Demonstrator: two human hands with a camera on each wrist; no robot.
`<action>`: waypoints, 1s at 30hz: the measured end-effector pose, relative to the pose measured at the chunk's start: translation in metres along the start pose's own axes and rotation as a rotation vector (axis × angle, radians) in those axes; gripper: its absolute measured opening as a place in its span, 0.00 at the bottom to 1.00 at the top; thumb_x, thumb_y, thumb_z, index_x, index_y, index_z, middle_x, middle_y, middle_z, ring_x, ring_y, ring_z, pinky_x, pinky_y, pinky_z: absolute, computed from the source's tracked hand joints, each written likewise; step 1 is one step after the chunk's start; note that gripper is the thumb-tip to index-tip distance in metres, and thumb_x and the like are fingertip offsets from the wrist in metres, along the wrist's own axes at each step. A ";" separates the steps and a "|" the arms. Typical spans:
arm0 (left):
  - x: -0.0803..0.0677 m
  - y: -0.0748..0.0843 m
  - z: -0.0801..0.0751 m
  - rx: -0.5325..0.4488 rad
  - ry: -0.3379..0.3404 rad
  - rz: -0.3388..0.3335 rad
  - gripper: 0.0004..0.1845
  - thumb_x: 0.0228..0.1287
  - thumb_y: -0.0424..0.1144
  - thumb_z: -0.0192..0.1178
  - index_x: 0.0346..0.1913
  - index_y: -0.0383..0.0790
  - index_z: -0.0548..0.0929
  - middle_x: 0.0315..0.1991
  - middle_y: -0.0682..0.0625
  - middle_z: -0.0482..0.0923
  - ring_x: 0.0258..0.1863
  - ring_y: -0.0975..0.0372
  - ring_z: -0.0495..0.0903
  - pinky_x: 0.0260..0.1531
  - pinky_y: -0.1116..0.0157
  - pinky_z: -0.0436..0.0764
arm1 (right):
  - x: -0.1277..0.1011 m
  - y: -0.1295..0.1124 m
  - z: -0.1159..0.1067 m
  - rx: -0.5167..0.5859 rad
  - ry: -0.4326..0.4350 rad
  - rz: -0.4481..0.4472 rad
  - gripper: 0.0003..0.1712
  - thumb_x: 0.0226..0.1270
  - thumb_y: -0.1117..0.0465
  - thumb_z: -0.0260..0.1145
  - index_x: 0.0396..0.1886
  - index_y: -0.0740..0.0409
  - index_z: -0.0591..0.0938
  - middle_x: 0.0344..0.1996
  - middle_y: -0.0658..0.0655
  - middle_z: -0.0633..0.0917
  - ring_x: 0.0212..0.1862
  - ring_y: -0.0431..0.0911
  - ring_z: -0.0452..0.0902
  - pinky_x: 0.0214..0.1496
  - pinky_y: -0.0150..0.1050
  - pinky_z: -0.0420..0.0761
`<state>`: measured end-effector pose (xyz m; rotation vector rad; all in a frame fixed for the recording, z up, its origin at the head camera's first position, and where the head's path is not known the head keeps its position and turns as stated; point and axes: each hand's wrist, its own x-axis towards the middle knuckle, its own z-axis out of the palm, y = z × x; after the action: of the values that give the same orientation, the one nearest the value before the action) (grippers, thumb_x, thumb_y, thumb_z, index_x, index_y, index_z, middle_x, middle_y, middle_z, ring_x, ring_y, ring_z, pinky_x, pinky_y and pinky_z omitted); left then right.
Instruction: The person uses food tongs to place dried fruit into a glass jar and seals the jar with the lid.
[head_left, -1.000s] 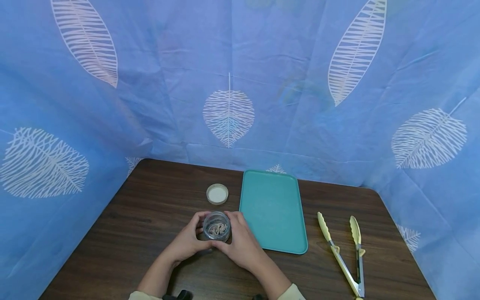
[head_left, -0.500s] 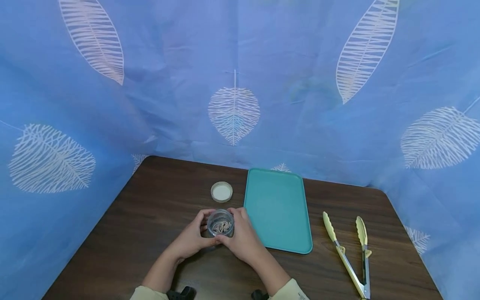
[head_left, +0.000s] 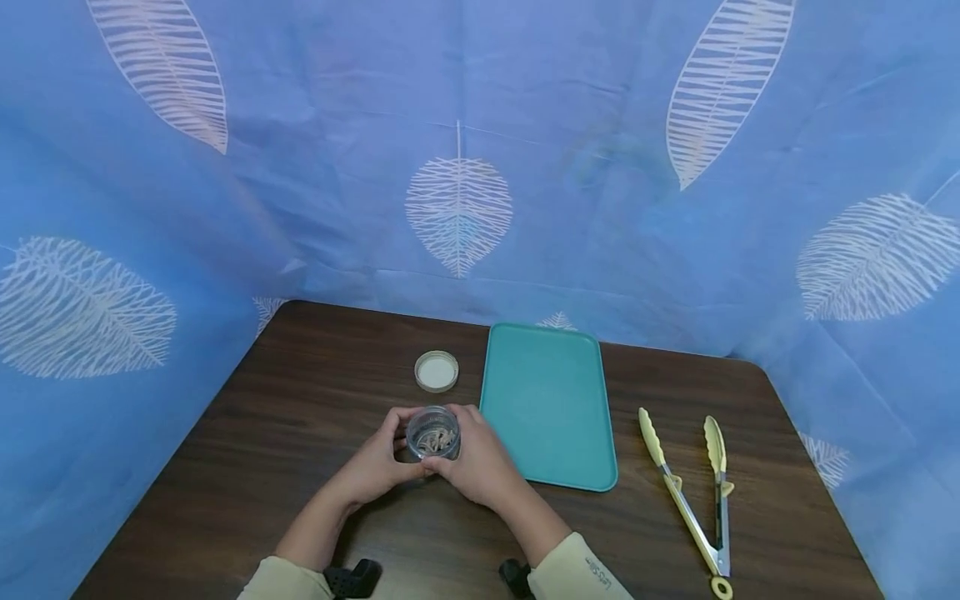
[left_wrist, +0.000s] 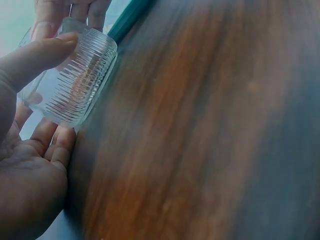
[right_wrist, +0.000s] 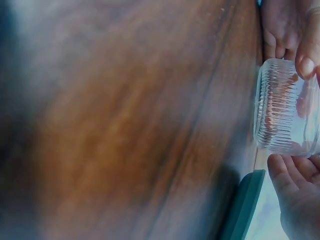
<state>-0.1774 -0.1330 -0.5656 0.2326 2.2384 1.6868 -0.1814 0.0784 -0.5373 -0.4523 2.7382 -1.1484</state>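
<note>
A small clear ribbed glass jar (head_left: 433,433) with pale beige pieces inside is held between both hands over the dark wooden table (head_left: 300,400). My left hand (head_left: 375,468) grips its left side, thumb on the ribbed wall. My right hand (head_left: 480,467) curls round its right side. In the left wrist view the jar (left_wrist: 75,80) lies against my left hand (left_wrist: 30,150). In the right wrist view the jar (right_wrist: 285,110) sits between fingers, with my right hand (right_wrist: 300,200) below it. The jar has no lid on.
A round white-lined lid (head_left: 437,371) lies on the table just behind the jar. A teal tray (head_left: 547,400) sits right of the hands. Yellow-tipped metal tongs (head_left: 690,500) lie further right. Blue leaf-print cloth (head_left: 465,167) walls in the table.
Both hands keep their hold on the jar in about the same place; only the head view has shifted slightly.
</note>
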 end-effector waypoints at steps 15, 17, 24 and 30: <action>0.003 0.000 -0.007 0.135 -0.057 0.048 0.48 0.67 0.44 0.78 0.82 0.46 0.60 0.78 0.38 0.66 0.78 0.41 0.71 0.78 0.41 0.73 | -0.003 0.003 0.000 -0.069 0.000 0.015 0.49 0.67 0.40 0.80 0.80 0.55 0.71 0.65 0.55 0.80 0.63 0.50 0.82 0.64 0.51 0.85; 0.004 0.001 -0.014 0.179 -0.095 0.080 0.46 0.69 0.41 0.76 0.82 0.45 0.60 0.78 0.36 0.67 0.76 0.41 0.73 0.75 0.42 0.76 | -0.003 0.004 0.002 -0.064 0.000 0.013 0.49 0.68 0.41 0.80 0.80 0.55 0.71 0.65 0.55 0.80 0.63 0.50 0.81 0.63 0.51 0.85; 0.010 0.000 -0.034 0.264 -0.172 0.102 0.39 0.70 0.28 0.66 0.80 0.43 0.63 0.76 0.35 0.70 0.68 0.46 0.80 0.66 0.56 0.86 | -0.005 0.005 0.003 -0.057 0.001 0.037 0.49 0.67 0.40 0.80 0.80 0.54 0.70 0.64 0.54 0.80 0.62 0.49 0.81 0.62 0.50 0.85; 0.021 0.001 -0.049 0.288 -0.093 0.106 0.33 0.70 0.25 0.63 0.75 0.37 0.66 0.73 0.33 0.75 0.61 0.51 0.83 0.58 0.60 0.87 | -0.004 0.004 0.005 -0.061 0.015 0.033 0.48 0.67 0.41 0.81 0.79 0.53 0.71 0.64 0.53 0.80 0.61 0.48 0.81 0.63 0.50 0.85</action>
<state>-0.2145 -0.1699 -0.5556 0.4944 2.4294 1.3645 -0.1779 0.0791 -0.5433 -0.4061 2.7892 -1.0683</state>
